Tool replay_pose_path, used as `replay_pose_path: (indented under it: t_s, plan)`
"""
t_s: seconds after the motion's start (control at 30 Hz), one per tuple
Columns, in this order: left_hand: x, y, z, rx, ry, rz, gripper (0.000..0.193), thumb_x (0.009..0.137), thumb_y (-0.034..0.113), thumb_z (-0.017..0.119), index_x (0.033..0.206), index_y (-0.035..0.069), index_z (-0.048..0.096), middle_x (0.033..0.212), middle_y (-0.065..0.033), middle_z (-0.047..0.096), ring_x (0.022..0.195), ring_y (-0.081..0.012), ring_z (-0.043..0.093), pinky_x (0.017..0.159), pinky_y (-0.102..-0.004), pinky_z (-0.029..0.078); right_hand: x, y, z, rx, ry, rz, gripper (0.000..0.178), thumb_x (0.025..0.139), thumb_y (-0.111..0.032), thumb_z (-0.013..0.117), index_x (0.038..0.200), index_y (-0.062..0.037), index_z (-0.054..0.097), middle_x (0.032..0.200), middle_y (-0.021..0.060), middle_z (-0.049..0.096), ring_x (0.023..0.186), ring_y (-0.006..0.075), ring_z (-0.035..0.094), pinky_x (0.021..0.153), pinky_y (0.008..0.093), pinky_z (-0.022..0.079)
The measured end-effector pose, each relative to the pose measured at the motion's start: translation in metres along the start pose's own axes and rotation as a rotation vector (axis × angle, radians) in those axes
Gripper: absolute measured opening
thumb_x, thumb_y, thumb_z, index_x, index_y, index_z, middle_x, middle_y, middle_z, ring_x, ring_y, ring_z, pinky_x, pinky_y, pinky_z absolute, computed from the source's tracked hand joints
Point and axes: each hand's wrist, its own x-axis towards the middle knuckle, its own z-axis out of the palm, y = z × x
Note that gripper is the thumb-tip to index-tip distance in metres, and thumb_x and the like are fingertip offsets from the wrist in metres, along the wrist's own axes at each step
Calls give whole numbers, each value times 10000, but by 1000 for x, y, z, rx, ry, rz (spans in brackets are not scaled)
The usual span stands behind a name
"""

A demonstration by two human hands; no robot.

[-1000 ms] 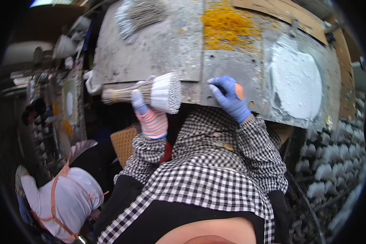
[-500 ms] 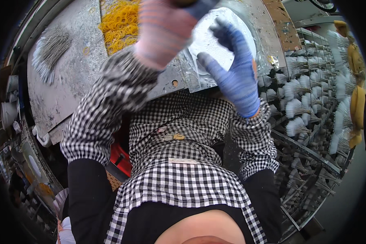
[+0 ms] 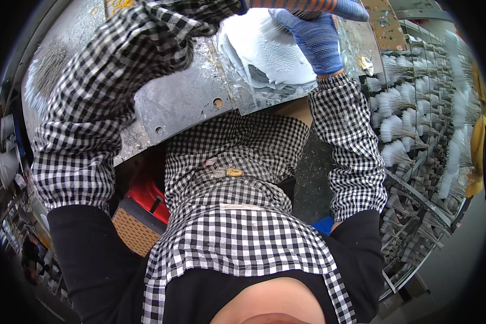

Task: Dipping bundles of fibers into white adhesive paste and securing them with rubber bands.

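Both my hands are together at the top edge over a slab of wet white paste point(image 3: 254, 48), which has a patch of small dots pressed into its surface. My left hand point(image 3: 308, 5), in an orange-and-blue striped glove, reaches across from the left and is partly cut off by the picture's edge. Below it my right hand point(image 3: 316, 40), in a blue knitted glove, is bent inward with its thumb side toward the paste. The fingers of my right hand are hidden behind my left, and whatever lies between the two hands cannot be made out.
On the left of the worktable point(image 3: 173, 102) lies a bundle of white-tipped bristle tufts point(image 3: 46, 70). Yellow rubber bands point(image 3: 119, 5) show at the top. A rack on the right holds many fan-shaped bristle tufts point(image 3: 394, 129). A red thing point(image 3: 148, 197) stands under the table.
My left hand has swung right and away, meeting my right hand at the top edge. My right hand has moved further away. The dotted patch in the paste now shows.
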Motion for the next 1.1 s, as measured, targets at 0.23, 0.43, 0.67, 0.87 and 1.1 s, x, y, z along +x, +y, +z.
replay_pose_path:
  t_s: [0.23, 0.43, 0.67, 0.87, 1.1]
  plan:
    - [2, 33, -4, 538, -208, 81, 374, 843, 275, 781, 1123, 44, 689, 1034, -141, 677, 931, -295, 695, 813, -385, 591, -10, 5, 5, -1330, -104, -391, 399, 1010, -174, 562, 1382, -33, 522, 1219, 126, 612, 1213, 219, 572, 1016, 344, 467]
    - [3, 30, -6, 779, -349, 189, 323, 855, 264, 753, 1111, 70, 721, 1043, -106, 697, 934, -294, 710, 813, -399, 602, -6, 8, 18, -927, 90, -251, 421, 1023, -203, 560, 1407, -44, 495, 1268, 116, 591, 1237, 203, 550, 1033, 350, 453]
    - [19, 40, -11, 763, -612, 56, 273, 849, 218, 742, 1081, 73, 752, 1007, -112, 750, 953, -297, 729, 824, -414, 610, -9, 36, 21, -631, -26, -200, 445, 1033, -219, 551, 1435, -51, 459, 1309, 105, 571, 1264, 194, 524, 1056, 356, 435]
    - [18, 33, -10, 757, -598, 50, 278, 842, 195, 741, 1087, 65, 745, 1005, -132, 748, 945, -309, 729, 825, -410, 609, -10, 45, 20, -374, -106, -151, 467, 1041, -233, 544, 1459, -57, 429, 1345, 96, 554, 1287, 186, 502, 1075, 361, 419]
    - [15, 21, -5, 713, -554, 108, 302, 815, 187, 752, 1091, 66, 736, 985, -136, 743, 948, -316, 727, 823, -408, 602, -8, 46, 19, -978, -203, -353, 517, 1047, -259, 559, 1498, -79, 381, 1418, 66, 515, 1332, 171, 452, 1115, 351, 370]
